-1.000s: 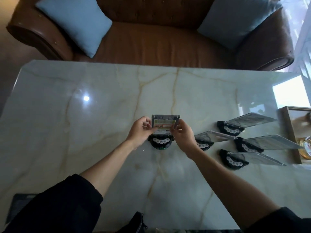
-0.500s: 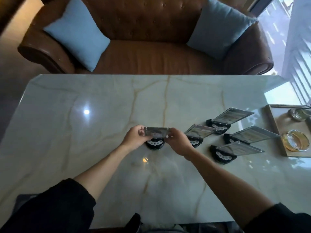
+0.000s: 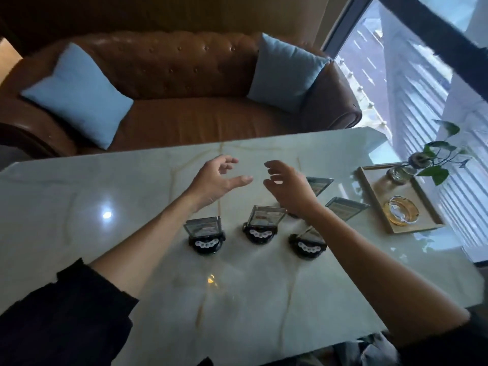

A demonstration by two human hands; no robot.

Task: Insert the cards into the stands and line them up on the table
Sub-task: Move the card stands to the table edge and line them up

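Several clear cards stand in black half-round stands on the marble table [image 3: 79, 196]. The leftmost stand [image 3: 206, 243] holds an upright card [image 3: 202, 227]. A second stand [image 3: 260, 235] with its card [image 3: 267, 215] sits to its right, and a third stand [image 3: 307, 248] is partly under my right forearm. Two more cards [image 3: 318, 184] [image 3: 346, 207] stand farther right and back. My left hand [image 3: 217, 180] and my right hand [image 3: 286, 187] hover above the table behind the row, fingers spread, holding nothing.
A wooden tray [image 3: 375, 204] at the table's right end carries an amber glass ashtray [image 3: 400, 213] and a small potted plant [image 3: 433, 159]. Behind the table stands a brown leather sofa [image 3: 184, 114] with two blue cushions. A window fills the right side.
Both hands let go of the card in the leftmost stand and rose up and away from it. The camera tilted up and turned right.
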